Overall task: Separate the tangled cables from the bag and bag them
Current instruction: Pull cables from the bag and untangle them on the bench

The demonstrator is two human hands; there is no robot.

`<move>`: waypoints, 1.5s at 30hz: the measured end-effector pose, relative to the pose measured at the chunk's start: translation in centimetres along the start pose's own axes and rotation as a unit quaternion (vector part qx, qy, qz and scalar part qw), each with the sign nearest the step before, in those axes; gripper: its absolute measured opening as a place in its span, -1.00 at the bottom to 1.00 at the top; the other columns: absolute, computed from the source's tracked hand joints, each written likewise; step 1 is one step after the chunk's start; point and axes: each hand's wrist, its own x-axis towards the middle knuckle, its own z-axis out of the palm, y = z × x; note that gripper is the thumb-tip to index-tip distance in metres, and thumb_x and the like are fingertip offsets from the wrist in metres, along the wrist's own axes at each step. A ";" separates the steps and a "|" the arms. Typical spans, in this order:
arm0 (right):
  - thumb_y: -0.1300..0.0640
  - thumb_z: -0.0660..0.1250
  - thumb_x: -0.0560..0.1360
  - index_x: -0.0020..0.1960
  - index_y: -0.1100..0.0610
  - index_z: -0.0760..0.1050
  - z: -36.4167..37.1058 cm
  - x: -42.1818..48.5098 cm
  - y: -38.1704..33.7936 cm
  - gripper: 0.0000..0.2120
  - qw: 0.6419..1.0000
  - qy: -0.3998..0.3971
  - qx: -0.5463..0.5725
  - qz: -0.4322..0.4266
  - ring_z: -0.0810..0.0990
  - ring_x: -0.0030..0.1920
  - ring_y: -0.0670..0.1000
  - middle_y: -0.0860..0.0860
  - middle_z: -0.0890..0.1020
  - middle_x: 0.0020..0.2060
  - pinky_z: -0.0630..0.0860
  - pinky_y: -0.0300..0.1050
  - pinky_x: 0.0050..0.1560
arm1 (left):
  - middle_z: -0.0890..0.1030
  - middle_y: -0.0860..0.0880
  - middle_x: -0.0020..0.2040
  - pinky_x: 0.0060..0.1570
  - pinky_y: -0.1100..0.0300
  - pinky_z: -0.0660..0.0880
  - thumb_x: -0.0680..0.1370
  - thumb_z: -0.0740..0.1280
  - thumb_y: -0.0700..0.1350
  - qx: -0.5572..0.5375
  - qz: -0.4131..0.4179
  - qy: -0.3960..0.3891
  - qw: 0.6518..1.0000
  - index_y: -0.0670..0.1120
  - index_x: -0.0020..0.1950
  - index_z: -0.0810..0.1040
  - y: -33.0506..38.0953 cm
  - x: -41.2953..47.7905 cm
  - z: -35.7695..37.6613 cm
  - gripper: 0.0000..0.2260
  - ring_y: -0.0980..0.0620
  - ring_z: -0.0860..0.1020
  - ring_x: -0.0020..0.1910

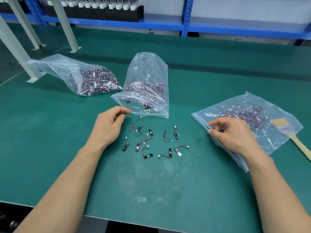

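Several short cables (pixel 148 155), each with a black tab and a white plug, lie spread apart on the green mat (pixel 151 182) between my hands. A small clear zip bag (pixel 156 113) holding a few cables leans against a taller bag (pixel 148 71) of tangled cables. My left hand (pixel 109 126) hovers loosely curled at the small bag's near-left corner, index tip touching the film, holding nothing. My right hand (pixel 234 135) rests on the left edge of a flat bag (pixel 269 111) of cables, thumb and curled fingers pinching its film.
A third bag (pixel 75 73) full of cables lies at the back left. A wooden-handled brush (pixel 296 142) rests across the right bag. Grey metal legs (pixel 18 47) stand at left, blue shelving (pixel 185 22) behind. The table's front edge (pixel 134 221) is near me.
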 end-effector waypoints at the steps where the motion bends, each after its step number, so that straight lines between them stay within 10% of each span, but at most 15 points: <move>1: 0.07 0.51 0.45 -0.13 -0.17 0.63 0.1 0.0 0.1 -0.86 1.000 0.004 0.009 -0.002 0.55 -0.25 -0.19 -0.31 0.59 -0.31 0.49 -0.11 -0.13 | 0.60 0.41 -0.08 -0.13 0.57 0.33 0.63 0.27 -0.23 -0.001 0.000 0.000 1.000 0.18 0.01 0.62 0.0 0.0 0.0 -0.71 0.28 0.51 -0.09; 15: 0.14 0.44 0.50 -0.14 -0.05 0.69 1.1 -0.1 0.0 -0.88 0.995 0.073 0.052 -0.041 0.60 -0.19 -0.12 -0.19 0.69 -0.22 0.53 -0.13 -0.07 | 0.66 0.19 0.00 -0.08 0.44 0.38 0.64 0.24 -0.22 0.002 -0.003 -0.019 1.000 0.18 0.02 0.63 -0.2 0.1 0.2 -0.70 0.02 0.53 -0.04; 25: 0.16 0.43 0.49 -0.21 -0.20 0.60 1.2 -0.5 -0.4 -0.75 0.992 0.088 0.078 -0.049 0.57 -0.18 -0.17 -0.24 0.68 -0.21 0.41 -0.38 -0.15 | 0.64 0.29 0.06 0.04 0.41 0.36 0.64 0.20 -0.27 -0.016 0.005 -0.040 0.999 0.18 0.05 0.62 0.0 0.0 0.1 -0.65 0.34 0.52 0.07; 36: 0.17 0.43 0.49 -0.22 -0.20 0.61 1.1 -0.6 -0.5 -0.74 0.991 0.088 0.087 -0.048 0.57 -0.20 -0.20 -0.27 0.67 -0.21 0.40 -0.41 -0.16 | 0.64 0.26 0.05 0.02 0.34 0.40 0.64 0.25 -0.22 -0.015 0.013 -0.041 0.999 0.19 0.05 0.61 -0.1 0.0 0.3 -0.70 0.16 0.54 -0.01; 41: 0.19 0.43 0.49 -0.23 -0.19 0.61 1.1 -0.6 -0.6 -0.73 0.991 0.092 0.079 -0.052 0.56 -0.22 -0.24 -0.29 0.66 -0.23 0.37 -0.51 -0.19 | 0.53 0.21 0.24 0.19 0.43 0.28 0.61 0.36 -0.04 0.009 0.072 -0.153 0.986 0.18 0.27 0.52 0.8 -0.5 0.1 -0.75 0.29 0.43 0.23; 45: 0.18 0.43 0.49 -0.24 -0.23 0.58 1.1 -0.6 -0.5 -0.70 0.991 0.094 0.082 -0.054 0.55 -0.23 -0.25 -0.30 0.66 -0.23 0.36 -0.47 -0.20 | 0.30 0.35 0.44 0.38 0.42 0.14 0.38 0.39 0.33 0.052 0.089 -0.264 0.959 0.23 0.44 0.37 2.0 -1.2 0.6 -0.34 0.34 0.20 0.47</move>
